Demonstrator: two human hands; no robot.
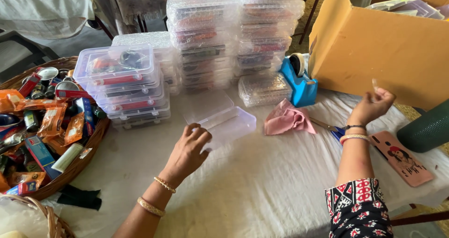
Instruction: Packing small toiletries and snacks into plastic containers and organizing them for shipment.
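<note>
The left hand (189, 149) rested on an open clear box (220, 119) lying on the white table (262, 182), fingers curled at its near edge. The right hand (372, 106) hovered raised near the cardboard box (388, 51), pinching something small and pale, above scissors (329, 128).

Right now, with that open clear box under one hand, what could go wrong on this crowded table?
The left hand grips only one corner of the open clear box, so it could tip or slide. The stack of filled boxes beside it might topple if bumped. The right hand is raised above the scissors and the phone, which lies near the table edge and could be knocked off.
</note>
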